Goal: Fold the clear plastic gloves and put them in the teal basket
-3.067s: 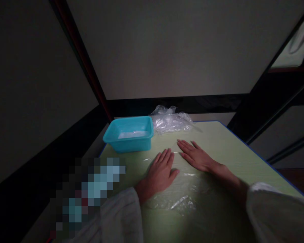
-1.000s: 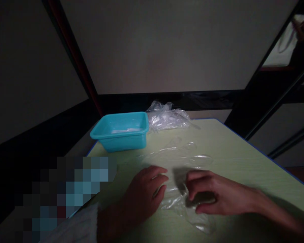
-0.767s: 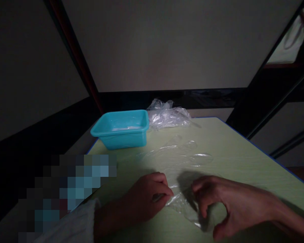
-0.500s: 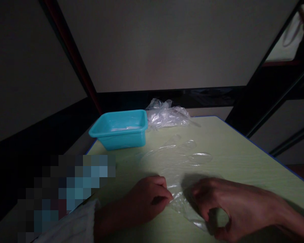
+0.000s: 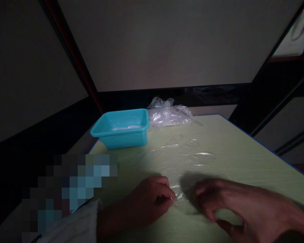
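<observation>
A clear thin plastic glove [image 5: 177,158] lies flat on the pale green table [image 5: 243,155], its fingers pointing away from me. My left hand [image 5: 147,202] is closed in a pinch on the glove's near edge. My right hand [image 5: 240,211] hovers just right of that edge with fingers curled and thumb apart from them; nothing shows between them. Both hands are in shadow at the table's near side.
A turquoise plastic tub [image 5: 121,128] stands at the table's far left corner. A heap of crumpled clear plastic gloves [image 5: 167,114] lies beside it at the far edge. Dark frame bars [image 5: 270,81] rise behind and to the right. A blurred patch covers the lower left.
Both hands came back from lying flat on the glove to its near edge. The left pinched the edge; the right, which had gripped the plastic, has let go and moved right.
</observation>
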Available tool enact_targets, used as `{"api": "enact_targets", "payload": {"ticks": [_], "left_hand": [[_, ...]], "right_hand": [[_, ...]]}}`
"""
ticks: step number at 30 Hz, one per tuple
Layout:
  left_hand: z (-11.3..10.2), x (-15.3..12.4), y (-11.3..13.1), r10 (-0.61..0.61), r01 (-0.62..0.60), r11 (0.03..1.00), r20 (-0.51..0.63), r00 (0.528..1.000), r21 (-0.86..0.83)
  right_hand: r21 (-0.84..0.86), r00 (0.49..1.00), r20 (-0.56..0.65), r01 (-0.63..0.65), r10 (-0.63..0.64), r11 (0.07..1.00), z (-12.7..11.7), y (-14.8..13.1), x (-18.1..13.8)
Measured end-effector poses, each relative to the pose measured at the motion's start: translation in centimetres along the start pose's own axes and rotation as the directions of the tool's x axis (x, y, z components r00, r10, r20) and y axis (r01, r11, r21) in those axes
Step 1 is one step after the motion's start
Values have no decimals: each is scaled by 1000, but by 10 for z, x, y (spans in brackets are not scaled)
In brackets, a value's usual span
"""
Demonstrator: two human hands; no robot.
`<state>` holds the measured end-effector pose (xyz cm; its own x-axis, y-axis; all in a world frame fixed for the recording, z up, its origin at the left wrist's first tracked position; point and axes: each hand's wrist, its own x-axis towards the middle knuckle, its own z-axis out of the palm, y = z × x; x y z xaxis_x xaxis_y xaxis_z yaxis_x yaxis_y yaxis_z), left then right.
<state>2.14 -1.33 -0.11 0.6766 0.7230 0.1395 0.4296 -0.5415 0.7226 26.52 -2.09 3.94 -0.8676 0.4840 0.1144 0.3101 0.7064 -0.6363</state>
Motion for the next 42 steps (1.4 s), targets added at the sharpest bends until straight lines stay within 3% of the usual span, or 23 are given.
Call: {"api": "enact_targets", "payload": {"ticks": [8, 15, 22, 29, 32, 35, 37, 39, 42], "left_hand": [[0, 1, 3, -68, 68, 998, -15, 998, -16], [-1, 1, 6, -221, 218, 974, -54, 974, -55], [1, 1, 4, -203, 193, 971, -62, 977, -144], [3, 0, 3, -173, 141, 956, -106, 979, -257], [3, 0, 3, -144, 110, 978, -196, 970, -177], [2, -2, 3, 21, -16, 1000, -301, 954, 18], [0, -4, 3, 167, -137, 981, -243, 956, 136], [-3, -4, 4, 263, -237, 948, -105, 959, 211], [-9, -5, 7, 286, -310, 904, 124, 950, 295]], "right_hand": [[75, 988, -58, -138, 142, 988, -10, 4, 20], [292, 924, -308, -133, 225, 947, 2, 23, 32], [313, 843, -466, -129, 270, 941, 13, 38, 40], [410, 822, -502, -47, 269, 911, 14, 45, 39], [321, 811, -537, -57, 231, 945, 14, 46, 38], [141, 806, -560, -134, 191, 981, 12, 46, 36], [20, 824, -544, -177, 159, 984, 12, 45, 35], [-94, 845, -521, -199, 122, 975, 12, 45, 34], [-240, 875, -480, -199, 62, 950, 12, 44, 34]]}}
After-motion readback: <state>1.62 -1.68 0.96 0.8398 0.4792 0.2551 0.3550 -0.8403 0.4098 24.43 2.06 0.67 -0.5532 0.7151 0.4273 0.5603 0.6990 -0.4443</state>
